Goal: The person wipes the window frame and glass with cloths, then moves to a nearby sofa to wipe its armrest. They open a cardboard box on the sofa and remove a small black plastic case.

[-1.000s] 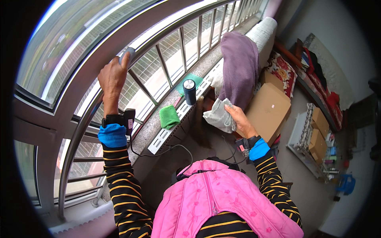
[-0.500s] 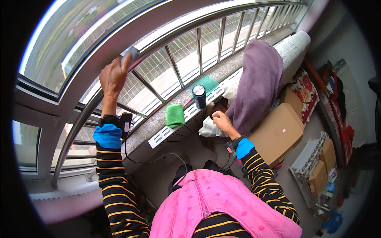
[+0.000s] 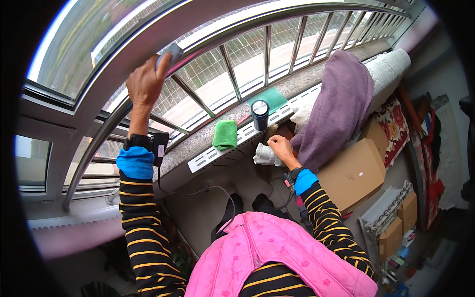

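My left hand (image 3: 144, 81) is closed round a grey-blue cloth (image 3: 172, 53), pressed by the window frame just above the metal railing (image 3: 198, 53). My right hand (image 3: 282, 149) is lower and to the right, its fingers curled in. Anything inside those fingers is hidden. Right beside it hangs a crumpled white cloth (image 3: 265, 156); whether the fingers touch it I cannot tell. Near the right hand a dark bottle with a silver lid (image 3: 260, 116) stands upright on the white slotted radiator cover (image 3: 202, 161). A folded green cloth (image 3: 225, 134) lies to its left.
Behind the bottle a teal sheet (image 3: 273, 99) rests on the stone sill. A purple blanket (image 3: 341, 104) drapes over a white quilted roll (image 3: 388, 67) at right. Below are a cardboard box (image 3: 351, 175) and a rack (image 3: 381, 218) with smaller boxes. A cable runs from my left wrist.
The view has shifted, so the railing and sill things sit further right. My left hand and the grey-blue cloth have moved slightly along the railing to the right. My right hand stays by the white cloth.
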`<state>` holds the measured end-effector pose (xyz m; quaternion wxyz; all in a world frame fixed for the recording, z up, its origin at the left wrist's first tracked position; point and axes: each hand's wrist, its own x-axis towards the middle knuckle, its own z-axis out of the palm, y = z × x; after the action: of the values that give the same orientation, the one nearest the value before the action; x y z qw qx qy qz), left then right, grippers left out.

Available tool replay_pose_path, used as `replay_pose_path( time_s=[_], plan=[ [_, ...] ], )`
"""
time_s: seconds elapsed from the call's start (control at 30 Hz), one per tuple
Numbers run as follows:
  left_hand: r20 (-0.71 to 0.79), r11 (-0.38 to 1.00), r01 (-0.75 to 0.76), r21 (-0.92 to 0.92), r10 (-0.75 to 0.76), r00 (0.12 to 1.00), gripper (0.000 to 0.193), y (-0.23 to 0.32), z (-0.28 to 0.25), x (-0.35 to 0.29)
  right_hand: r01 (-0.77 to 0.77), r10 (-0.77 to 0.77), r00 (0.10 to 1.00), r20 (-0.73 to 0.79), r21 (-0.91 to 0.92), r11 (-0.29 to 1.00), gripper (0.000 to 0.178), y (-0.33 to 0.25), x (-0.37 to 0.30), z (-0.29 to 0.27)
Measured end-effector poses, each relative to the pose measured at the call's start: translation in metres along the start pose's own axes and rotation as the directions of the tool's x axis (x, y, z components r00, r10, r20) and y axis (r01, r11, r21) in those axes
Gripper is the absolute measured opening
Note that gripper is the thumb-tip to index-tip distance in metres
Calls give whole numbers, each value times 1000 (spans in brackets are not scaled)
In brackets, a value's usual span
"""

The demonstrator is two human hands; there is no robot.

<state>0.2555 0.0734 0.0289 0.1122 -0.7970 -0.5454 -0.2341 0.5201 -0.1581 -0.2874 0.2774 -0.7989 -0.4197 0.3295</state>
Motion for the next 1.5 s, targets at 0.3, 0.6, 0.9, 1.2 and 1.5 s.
replay_pose_path(
  time_s=[0.3, 0.6, 0.9, 1.2, 1.5],
  plan=[
    [-36, 1000, -16, -11, 15, 999, 53, 3, -2, -1, 171, -177, 978, -113, -61, 983, 81, -32, 14, -20],
    [-104, 998, -65, -5, 64, 992, 53, -1, 4, -1, 243, -235, 968, -88, 93, 966, 100, -53, 38, -19],
    [-150, 993, -113, 33, 116, 982, 52, -1, 6, -2, 252, -241, 967, -83, 150, 956, 100, -60, 60, -10],
    [-139, 993, -112, 29, 116, 983, 52, 0, 7, -3, 287, -270, 955, -120, 172, 942, 79, -51, 72, 2],
    [-176, 992, -124, 22, 126, 976, 51, 0, 8, -3, 303, -264, 946, -186, 221, 927, 72, -50, 67, 8]
  ],
)
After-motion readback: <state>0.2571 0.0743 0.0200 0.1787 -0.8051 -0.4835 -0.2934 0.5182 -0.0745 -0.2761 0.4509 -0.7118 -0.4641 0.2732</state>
